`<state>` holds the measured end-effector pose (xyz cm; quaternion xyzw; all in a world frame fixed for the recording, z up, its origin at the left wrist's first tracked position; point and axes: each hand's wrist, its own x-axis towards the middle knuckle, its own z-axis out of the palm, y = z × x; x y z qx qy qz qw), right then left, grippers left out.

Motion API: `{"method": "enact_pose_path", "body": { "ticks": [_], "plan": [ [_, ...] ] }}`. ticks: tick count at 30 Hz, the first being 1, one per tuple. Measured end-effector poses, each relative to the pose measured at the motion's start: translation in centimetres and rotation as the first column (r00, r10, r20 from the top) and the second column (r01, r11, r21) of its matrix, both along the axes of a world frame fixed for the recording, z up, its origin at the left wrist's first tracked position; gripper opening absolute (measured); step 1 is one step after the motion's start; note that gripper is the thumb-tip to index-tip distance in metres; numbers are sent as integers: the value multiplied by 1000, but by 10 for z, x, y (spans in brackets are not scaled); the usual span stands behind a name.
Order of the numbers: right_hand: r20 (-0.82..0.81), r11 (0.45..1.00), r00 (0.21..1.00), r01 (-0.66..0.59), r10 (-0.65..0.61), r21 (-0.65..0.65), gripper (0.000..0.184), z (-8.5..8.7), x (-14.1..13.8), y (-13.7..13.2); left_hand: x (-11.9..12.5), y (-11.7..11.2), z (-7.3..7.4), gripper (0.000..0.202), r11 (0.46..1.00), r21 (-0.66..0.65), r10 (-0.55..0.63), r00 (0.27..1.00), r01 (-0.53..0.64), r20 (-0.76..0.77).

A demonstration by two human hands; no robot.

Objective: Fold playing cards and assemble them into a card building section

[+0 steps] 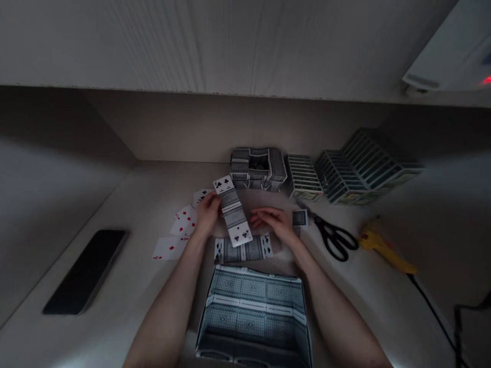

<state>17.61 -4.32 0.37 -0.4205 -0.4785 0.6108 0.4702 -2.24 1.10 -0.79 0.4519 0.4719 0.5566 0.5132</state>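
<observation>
A: Left hand (207, 212)?
B: Fingers clamped on the card strip (233, 212). One long edge is in the grip, the rest sticks out to its right, tilted.
A: Right hand (274, 220)?
B: Flat, fingers loose, holding nothing, just right of that strip. Second strip (245, 250) lies below it, scissors (335, 237) farther right.

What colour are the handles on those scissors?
The scissors' handles are black, shown in the head view.

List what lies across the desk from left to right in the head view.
Dark phone → red-suit cards → left hand → card strip it holds → right hand → scissors → yellow glue gun.
</observation>
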Motion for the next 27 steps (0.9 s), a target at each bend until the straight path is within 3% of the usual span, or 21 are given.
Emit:
{"method": "enact_pose_path", "body": {
  "ticks": [4,10,14,27],
  "plan": [
    [-16,999,999,38,-39,-30,29,-3,-1,2,6,-6,4,26,988,-74,-137,991,137,1],
    [-18,984,984,176,-177,-41,28,-6,-9,5,22,-18,14,25,914,-131,-388,922,385,1],
    [57,963,962,262,-266,59,22,-6,-16,5,25,-19,15,20,910,-99,-403,915,402,10],
    [87,966,969,219,-232,138,16,-4,-18,6,33,-18,8,14,936,-71,-346,938,345,8]
  ]
}}
